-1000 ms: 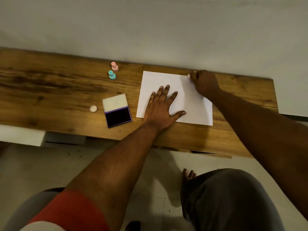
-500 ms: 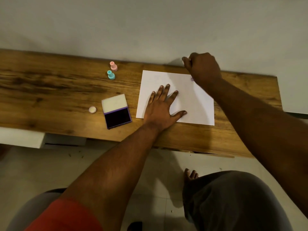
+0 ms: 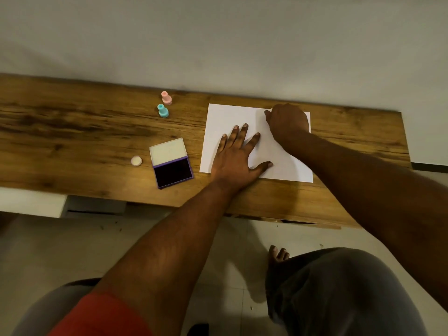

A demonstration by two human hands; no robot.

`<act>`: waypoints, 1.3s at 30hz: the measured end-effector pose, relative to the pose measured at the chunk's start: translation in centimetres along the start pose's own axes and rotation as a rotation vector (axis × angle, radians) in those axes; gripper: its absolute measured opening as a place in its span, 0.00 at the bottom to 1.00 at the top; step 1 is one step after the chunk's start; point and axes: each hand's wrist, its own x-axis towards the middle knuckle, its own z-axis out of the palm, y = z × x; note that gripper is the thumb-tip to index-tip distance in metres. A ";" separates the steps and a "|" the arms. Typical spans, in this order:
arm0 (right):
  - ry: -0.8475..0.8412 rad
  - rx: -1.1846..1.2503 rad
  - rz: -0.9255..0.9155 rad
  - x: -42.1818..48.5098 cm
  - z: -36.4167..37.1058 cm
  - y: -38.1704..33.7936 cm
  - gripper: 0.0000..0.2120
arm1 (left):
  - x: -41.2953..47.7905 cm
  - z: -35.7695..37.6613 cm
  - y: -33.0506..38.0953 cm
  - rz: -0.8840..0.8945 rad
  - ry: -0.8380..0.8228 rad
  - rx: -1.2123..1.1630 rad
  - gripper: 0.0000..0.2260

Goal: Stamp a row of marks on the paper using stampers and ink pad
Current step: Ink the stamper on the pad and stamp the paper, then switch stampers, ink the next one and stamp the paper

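Observation:
A white sheet of paper (image 3: 230,117) lies on the wooden table (image 3: 72,132). My left hand (image 3: 236,158) rests flat on its lower left part with the fingers spread. My right hand (image 3: 287,122) is closed in a fist and pressed down near the sheet's top edge, right of centre; the stamper it holds is hidden under the fingers. No stamped mark shows on the bare paper. The open ink pad (image 3: 172,172), with a purple case and a dark pad, lies left of the sheet. A pink stamper (image 3: 166,97) and a teal stamper (image 3: 163,110) stand upright behind it.
A small round pale cap (image 3: 136,161) lies left of the ink pad. The table's far edge meets a plain wall. Below the near edge are tiled floor, my knee and a bare foot (image 3: 278,255).
My right hand lifted off the sheet's top right corner, uncovering a small purple mark, then moved left and came down on the paper again, covering that spot. My left hand stayed put.

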 end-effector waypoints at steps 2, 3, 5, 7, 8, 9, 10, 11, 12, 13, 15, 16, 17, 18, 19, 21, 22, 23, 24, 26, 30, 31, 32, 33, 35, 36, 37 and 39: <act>0.006 -0.041 -0.040 0.0 -0.1 0.2 0.23 | 0.0 0.0 0.0 0.002 0.004 0.002 0.42; 0.005 -0.054 -0.058 -0.1 -0.1 0.3 0.23 | -0.1 0.0 0.0 0.000 0.002 0.004 0.43; 0.001 -0.038 -0.077 -0.2 -0.3 0.4 0.24 | -0.1 -0.2 -0.1 -0.001 -0.009 0.014 0.43; -0.017 0.041 -0.068 -0.1 -0.5 0.9 0.25 | -0.1 -0.3 -0.1 0.000 -0.015 0.019 0.43; -0.007 0.104 -0.039 0.0 -0.6 1.2 0.25 | -0.1 -0.3 -0.1 0.004 -0.013 0.020 0.43; 0.028 0.195 0.011 0.2 -0.5 1.7 0.26 | -0.1 -0.2 -0.1 0.007 -0.007 0.020 0.43; 0.082 0.322 0.086 0.4 -0.5 2.2 0.26 | -0.1 -0.1 -0.2 0.009 0.002 0.020 0.43; 0.142 0.473 0.177 0.4 -0.4 2.8 0.27 | -0.2 -0.1 -0.2 0.010 0.013 0.021 0.43; 0.189 0.635 0.270 0.4 -0.3 3.2 0.27 | -0.2 0.0 -0.3 0.012 0.025 0.024 0.44; 0.209 0.800 0.352 0.3 -0.2 3.7 0.28 | -0.2 0.0 -0.3 0.017 0.036 0.028 0.44; 0.189 1.113 0.498 0.0 -0.2 4.3 0.26 | -0.2 0.1 -0.3 0.030 0.051 0.035 0.44; 0.187 1.210 0.557 -0.1 -0.2 4.6 0.25 | -0.2 0.1 -0.2 0.038 0.057 0.042 0.44; 0.192 1.265 0.588 -0.2 -0.1 4.9 0.25 | -0.2 0.0 -0.2 0.044 0.059 0.048 0.44; 0.197 1.281 0.590 -0.4 -0.1 5.0 0.25 | -0.2 -0.1 -0.2 0.048 0.058 0.054 0.44; 0.205 1.272 0.578 -0.5 -0.1 5.1 0.25 | -0.3 -0.2 -0.2 0.052 0.056 0.058 0.43; 0.213 1.227 0.536 -0.9 -0.1 5.2 0.22 | -0.5 -0.6 0.0 0.063 0.063 0.056 0.42; 0.209 1.198 0.507 -1.1 -0.2 5.0 0.21 | -0.6 -0.8 0.1 0.068 0.077 0.042 0.41; 0.202 1.153 0.472 -1.4 -0.3 4.8 0.21 | -0.9 -1.1 0.2 0.069 0.099 0.017 0.40; 0.197 1.091 0.430 -1.6 -0.4 4.6 0.22 | -1.1 -1.4 0.3 0.066 0.130 -0.013 0.39; 0.202 0.986 0.335 -2.0 -0.5 4.0 0.22 | -1.6 -2.1 0.3 0.045 0.190 -0.061 0.37; 0.249 0.862 0.148 -3.5 -1.1 1.4 0.14 | -3.3 -4.1 -1.1 0.019 0.250 -0.081 0.35; 0.242 0.835 0.114 -3.8 -1.4 0.3 0.14 | -4.1 -4.7 -2.1 0.007 0.266 -0.084 0.35; 0.230 0.828 0.079 -4.2 -1.7 -0.8 0.15 | -5.0 -5.2 -3.1 -0.009 0.281 -0.087 0.34; 0.212 0.845 0.039 -4.6 -2.0 -2.2 0.16 | -5.9 -5.8 -4.3 -0.030 0.295 -0.086 0.34; 0.168 0.886 -0.044 -5.4 -2.5 -4.9 0.15 | -7.9 -7.1 -6.9 -0.077 0.314 -0.069 0.34; 0.142 0.884 -0.088 -5.9 -2.8 -6.5 0.14 | -9.1 -7.8 -8.3 -0.102 0.326 -0.065 0.34; 0.117 0.869 -0.134 -6.4 -2.9 -8.1 0.14 | -10.1 -8.5 -9.5 -0.124 0.339 -0.065 0.34; 0.085 0.821 -0.231 -7.4 -3.2 -11.4 0.14 | -12.4 -9.7 -12.1 -0.185 0.369 -0.062 0.35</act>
